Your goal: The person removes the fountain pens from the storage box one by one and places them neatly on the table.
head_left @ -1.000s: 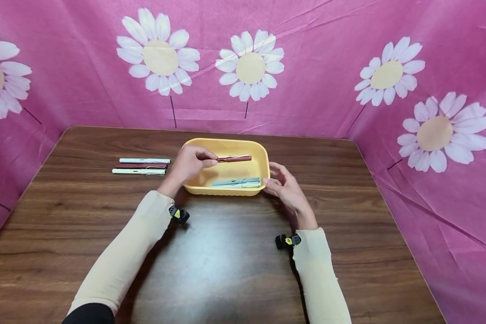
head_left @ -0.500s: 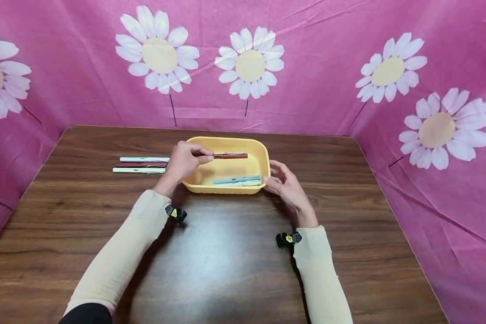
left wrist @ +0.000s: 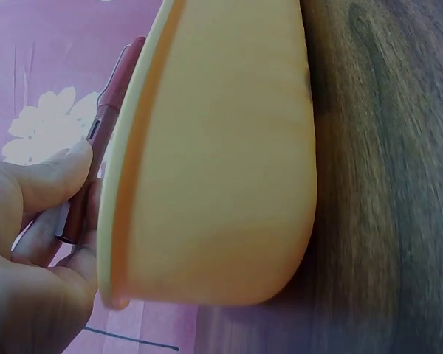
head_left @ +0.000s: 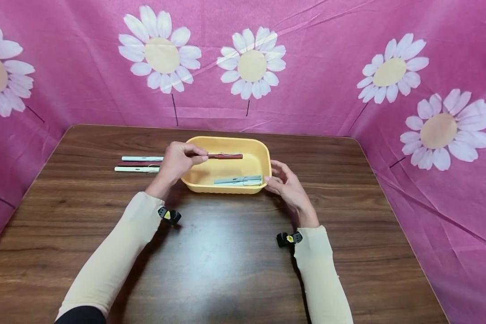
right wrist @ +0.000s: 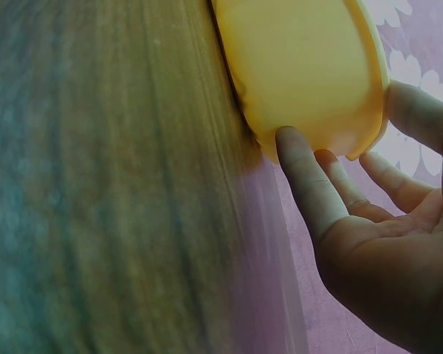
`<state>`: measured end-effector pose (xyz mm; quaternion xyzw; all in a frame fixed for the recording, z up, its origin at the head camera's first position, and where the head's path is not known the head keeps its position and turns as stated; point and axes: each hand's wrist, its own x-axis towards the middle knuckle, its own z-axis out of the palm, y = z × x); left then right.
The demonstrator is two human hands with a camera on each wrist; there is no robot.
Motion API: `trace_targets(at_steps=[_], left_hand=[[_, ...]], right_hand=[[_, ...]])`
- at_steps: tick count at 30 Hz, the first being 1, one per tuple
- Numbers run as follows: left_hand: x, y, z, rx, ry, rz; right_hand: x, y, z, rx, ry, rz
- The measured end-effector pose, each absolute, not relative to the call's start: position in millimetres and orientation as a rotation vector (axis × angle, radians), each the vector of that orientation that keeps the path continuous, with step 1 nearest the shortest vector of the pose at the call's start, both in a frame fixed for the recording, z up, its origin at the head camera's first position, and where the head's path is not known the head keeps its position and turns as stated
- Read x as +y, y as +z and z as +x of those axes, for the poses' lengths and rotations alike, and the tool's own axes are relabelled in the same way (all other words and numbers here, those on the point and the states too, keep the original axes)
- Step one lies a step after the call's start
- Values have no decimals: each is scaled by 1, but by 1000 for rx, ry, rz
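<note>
My left hand [head_left: 178, 162] pinches a dark red pen [head_left: 227, 156] between thumb and fingers, above the left half of a yellow bin [head_left: 210, 189]. The pen lies level, its wire clip end pointing right; in the left wrist view the red pen [left wrist: 112, 103] shows beside the bin's rim. My right hand [head_left: 289, 191] holds the bin's right end, thumb at the rim and fingers against the outer wall, as the right wrist view shows on the yellow bin [right wrist: 303, 74]. Inside the bin, a grey-blue pen [head_left: 236, 179] lies alongside a pale pen [head_left: 247, 183].
Left of the bin, a pale blue pen [head_left: 141, 158], a dark red pen [head_left: 141, 163] and a pale green pen [head_left: 135, 169] lie side by side, their right ends hidden behind my left hand. Pink flowered cloth [head_left: 308, 112] hangs around the wooden table [head_left: 227, 252].
My left hand has drawn a little to the left with the red pen, now covering more of the pens on the table. The right hand stays at the bin's end.
</note>
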<state>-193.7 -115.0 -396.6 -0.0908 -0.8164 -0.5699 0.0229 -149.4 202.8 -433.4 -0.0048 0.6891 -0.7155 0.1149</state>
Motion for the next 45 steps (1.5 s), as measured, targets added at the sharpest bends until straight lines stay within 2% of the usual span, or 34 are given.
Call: trace_targets(at_steps=[45], left_hand=[[-184,-399,-180,-2367,-1834,-167]], right_hand=[[203,-431,-149,1998,-2104,-15]])
